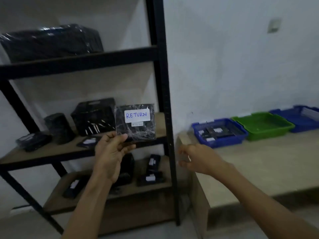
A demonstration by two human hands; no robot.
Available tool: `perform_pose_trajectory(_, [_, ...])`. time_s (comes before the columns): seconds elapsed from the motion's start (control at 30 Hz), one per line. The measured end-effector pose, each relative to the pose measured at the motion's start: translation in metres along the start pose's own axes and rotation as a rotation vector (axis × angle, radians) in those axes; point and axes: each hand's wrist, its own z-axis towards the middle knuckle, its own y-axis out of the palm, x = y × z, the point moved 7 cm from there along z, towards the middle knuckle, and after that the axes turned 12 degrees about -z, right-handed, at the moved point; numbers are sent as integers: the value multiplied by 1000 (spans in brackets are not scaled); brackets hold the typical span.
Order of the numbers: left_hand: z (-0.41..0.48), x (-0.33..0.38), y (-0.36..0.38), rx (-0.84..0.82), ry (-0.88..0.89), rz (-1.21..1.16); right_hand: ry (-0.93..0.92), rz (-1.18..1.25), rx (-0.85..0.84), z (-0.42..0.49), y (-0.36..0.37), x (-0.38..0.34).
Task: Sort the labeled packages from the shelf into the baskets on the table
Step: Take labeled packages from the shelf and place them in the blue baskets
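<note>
Black, clear-film-wrapped flat package (135, 130): I hold it upright in front of the middle board of the black metal shelf unit (164, 83), its white label facing me with "RETURN" handwritten in blue (a smaller tag below it is too blurred to read). My left hand (112, 152) pinches the package at its lower left corner, thumb and fingertips closed on the film. My right hand (195, 157) hangs well apart from the left, just past the shelf's right upright and over the near edge of the light wooden table (259, 166); its fingers are loosely curled and hold nothing.

On the table, against the wall, three plastic baskets stand side by side:
- near blue basket (222, 143), containing dark packages with white labels;
- green basket (262, 125), touching it on the right;
- far blue basket (293, 121), partly cut off by the frame edge.

More small black labelled packages (89, 141) lie on the middle and lower boards.
</note>
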Motion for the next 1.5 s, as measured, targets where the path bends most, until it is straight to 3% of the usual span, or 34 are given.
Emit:
perform_pose_trajectory(0.33, [-151, -109, -18, 3, -289, -28, 215, 83, -216, -163, 86, 39])
perform_pose_trajectory(0.67, [-188, -219, 47, 9, -434, 95, 295, 120, -247, -236, 125, 152])
perform_pose_trajectory(1.07, [-168, -354, 185, 139, -513, 94, 204, 43, -231, -225, 132, 336])
perform_pose_trajectory(1.5, [-12, -502, 231, 229, -586, 208, 239, 74, -371, -97, 200, 490])
